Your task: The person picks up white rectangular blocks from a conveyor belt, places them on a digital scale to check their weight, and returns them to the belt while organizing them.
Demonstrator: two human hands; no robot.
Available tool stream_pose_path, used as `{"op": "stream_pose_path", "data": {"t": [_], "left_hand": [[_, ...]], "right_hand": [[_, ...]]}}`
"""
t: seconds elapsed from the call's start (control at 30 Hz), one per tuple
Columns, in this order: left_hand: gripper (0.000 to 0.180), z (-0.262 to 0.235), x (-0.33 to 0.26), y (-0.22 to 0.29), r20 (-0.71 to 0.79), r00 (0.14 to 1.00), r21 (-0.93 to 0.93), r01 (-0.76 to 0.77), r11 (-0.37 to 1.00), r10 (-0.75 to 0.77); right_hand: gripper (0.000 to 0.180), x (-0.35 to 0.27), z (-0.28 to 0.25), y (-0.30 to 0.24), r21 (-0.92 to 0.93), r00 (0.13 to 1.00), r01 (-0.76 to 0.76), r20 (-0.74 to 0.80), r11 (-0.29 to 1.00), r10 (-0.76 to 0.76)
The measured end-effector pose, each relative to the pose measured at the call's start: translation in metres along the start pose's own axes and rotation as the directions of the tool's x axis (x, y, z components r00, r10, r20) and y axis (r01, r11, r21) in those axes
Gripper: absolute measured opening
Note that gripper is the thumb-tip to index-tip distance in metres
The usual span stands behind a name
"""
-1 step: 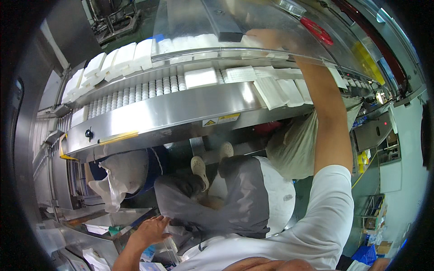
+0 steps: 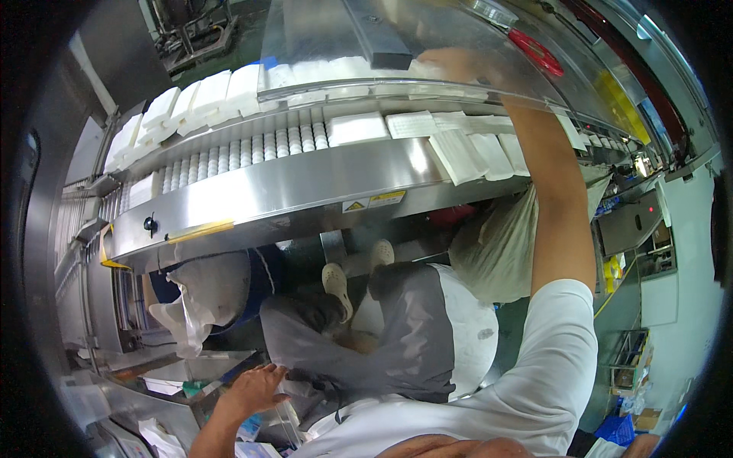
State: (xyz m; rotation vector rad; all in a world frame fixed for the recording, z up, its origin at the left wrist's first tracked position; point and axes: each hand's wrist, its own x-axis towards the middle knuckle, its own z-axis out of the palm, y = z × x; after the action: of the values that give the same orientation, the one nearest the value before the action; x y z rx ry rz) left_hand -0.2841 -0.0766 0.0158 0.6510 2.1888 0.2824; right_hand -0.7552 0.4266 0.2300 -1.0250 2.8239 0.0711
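Observation:
My right arm stretches over the roller conveyor, and my right hand (image 2: 456, 67) is under the clear cover (image 2: 321, 23). Seen blurred through that cover, the hand is by the row of folded white sheet stacks (image 2: 243, 88); its fingers do not show well enough to tell a grip. On the rollers (image 2: 244, 153) lies a flat white stack (image 2: 357, 128), with more thin white packs (image 2: 458, 156) leaning over the metal rail beside my right forearm. My left hand (image 2: 258, 388) hangs beside my left knee, fingers stretched out, holding nothing.
A red-handled tool (image 2: 534, 53) and a clear roll (image 2: 492, 11) lie on the cover. Below the conveyor rail (image 2: 290, 187) stands a dark blue bin with a whitish bag (image 2: 214, 294). A beige cloth (image 2: 496, 252) hangs at the right. A metal cabinet (image 2: 183, 408) is at lower left.
The flat white stack on the rollers has slid right, up to the packs. Another white stack at the conveyor's left end has also shifted right. Both my hands have hardly moved.

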Motion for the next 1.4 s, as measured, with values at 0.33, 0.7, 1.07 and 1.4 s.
{"op": "stream_pose_path", "data": {"t": [0.33,0.7,1.07,1.4], "left_hand": [[0.065,-0.012,-0.003,0.009,0.021,1.000,0.016,-0.012,1.000,0.011],[0.071,-0.002,0.002,-0.002,0.037,0.999,0.003,-0.021,1.000,0.021],[0.072,0.002,0.003,-0.001,-0.003,1.000,-0.038,-0.002,0.999,0.002],[0.069,-0.003,0.000,0.005,0.071,0.997,-0.039,0.044,0.998,-0.042]], "right_hand": [[0.049,-0.019,0.018,0.021,0.060,0.917,-0.088,-0.386,0.994,0.104],[0.043,0.009,0.063,0.030,0.095,0.671,-0.176,-0.717,0.980,0.190],[0.051,-0.075,0.091,-0.113,-0.161,0.819,0.008,-0.566,0.987,-0.099],[0.059,-0.100,0.067,-0.148,0.173,0.964,0.130,-0.254,0.976,-0.083]]}}
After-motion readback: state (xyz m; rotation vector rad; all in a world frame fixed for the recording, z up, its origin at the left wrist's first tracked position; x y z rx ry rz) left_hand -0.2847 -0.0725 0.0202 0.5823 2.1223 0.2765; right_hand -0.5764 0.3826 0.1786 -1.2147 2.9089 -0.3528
